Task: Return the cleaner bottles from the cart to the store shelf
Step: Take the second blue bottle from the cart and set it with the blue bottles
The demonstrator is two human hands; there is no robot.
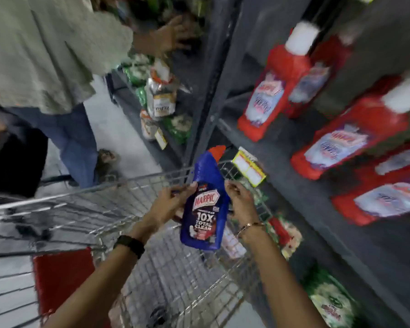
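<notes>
A blue Harpic cleaner bottle (205, 204) with a red cap is held upright above the wire cart (133, 204). My left hand (168, 204) grips its left side and my right hand (240, 202) grips its right side. Both hands are over the cart's far right corner. To the right, a grey store shelf (301, 185) carries several red cleaner bottles (273, 91) with white caps. More red and white packs (232, 240) lie low in the cart behind the blue bottle, partly hidden.
Another person (45, 55) in a pale shirt and jeans stands beyond the cart at the left, reaching into a far shelf of bagged goods (161, 98). A yellow price tag (249, 170) hangs on the shelf edge. Green packs (329, 301) sit on a lower shelf.
</notes>
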